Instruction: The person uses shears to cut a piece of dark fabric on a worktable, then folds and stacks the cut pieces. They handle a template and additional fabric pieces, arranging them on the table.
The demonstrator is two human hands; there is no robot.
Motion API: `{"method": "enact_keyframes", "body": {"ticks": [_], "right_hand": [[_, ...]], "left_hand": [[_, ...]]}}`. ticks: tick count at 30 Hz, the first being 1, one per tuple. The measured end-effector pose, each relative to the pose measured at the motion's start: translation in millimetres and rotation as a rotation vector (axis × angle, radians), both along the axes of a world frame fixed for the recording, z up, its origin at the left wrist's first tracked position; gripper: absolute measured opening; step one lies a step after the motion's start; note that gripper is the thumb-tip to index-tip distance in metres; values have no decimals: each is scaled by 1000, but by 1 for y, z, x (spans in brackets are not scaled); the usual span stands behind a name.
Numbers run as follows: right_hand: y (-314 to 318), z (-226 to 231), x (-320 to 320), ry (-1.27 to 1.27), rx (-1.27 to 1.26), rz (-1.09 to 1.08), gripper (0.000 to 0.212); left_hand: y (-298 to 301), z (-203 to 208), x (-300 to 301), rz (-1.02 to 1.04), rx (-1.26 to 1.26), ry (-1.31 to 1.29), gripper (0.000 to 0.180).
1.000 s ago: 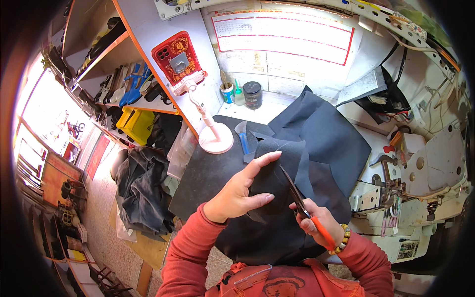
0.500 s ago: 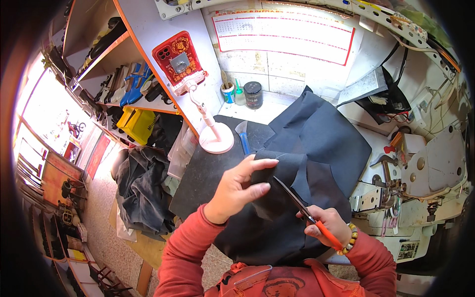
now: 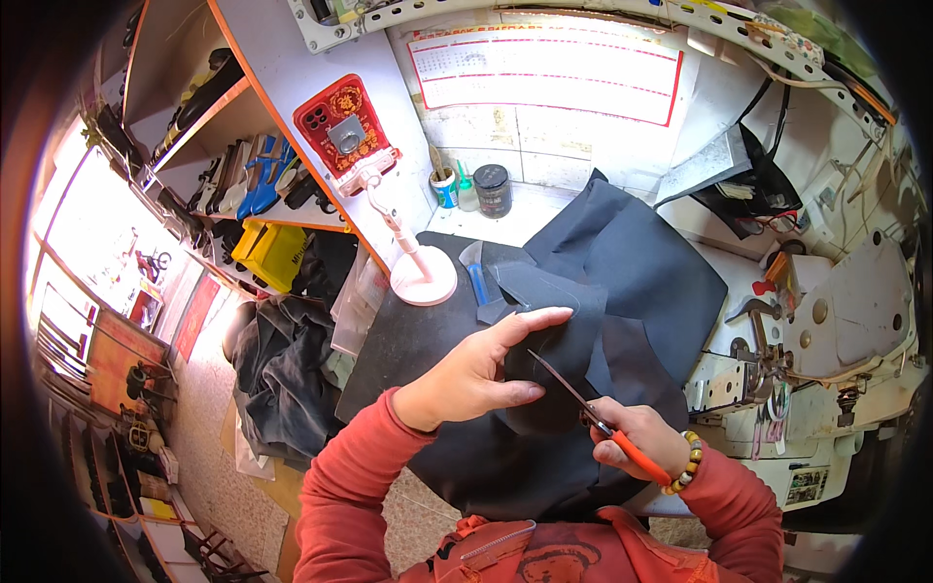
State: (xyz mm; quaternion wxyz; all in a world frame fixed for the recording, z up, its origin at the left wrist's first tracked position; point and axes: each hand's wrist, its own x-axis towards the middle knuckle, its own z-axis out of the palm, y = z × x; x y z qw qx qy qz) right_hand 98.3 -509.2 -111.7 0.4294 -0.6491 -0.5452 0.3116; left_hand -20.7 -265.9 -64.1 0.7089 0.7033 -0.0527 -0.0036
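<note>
Since the frame half a second ago, the dark, matte sheet piece with a rounded outline [image 3: 562, 291] has tipped back under the left hand [image 3: 466, 382], baring more of its face and a thin, pale curved line. That hand's forefinger has slid a little rightward.

Smooth and pliable, the piece bends between thumb and forefinger, which stand well parted against it; the left hand holds it above the dark, flat, scuffed board [image 3: 389, 350], its remaining fingers hidden. The right hand [image 3: 641, 439] is closed around the orange handles of the long, dark-bladed metal scissors [image 3: 603, 425], whose tips lie over the piece, near the left thumb; whether they touch it, I cannot tell. Behind spreads a large, creased blue-black sheet [image 3: 646, 253]. A blue-handled, flat-bladed tool [image 3: 477, 284] lies just beside the piece.
</note>
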Motion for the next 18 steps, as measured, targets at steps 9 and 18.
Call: {"method": "enact_keyframes", "body": {"ticks": [9,18], "right_hand": [[1,-4,-3,104,27,-18,38],[2,-9,-4,169,69,-59,41]], "left_hand": [[-3,-1,-7,232,297,-151,61],[-5,-14,-6,411,226,-146,56]]}}
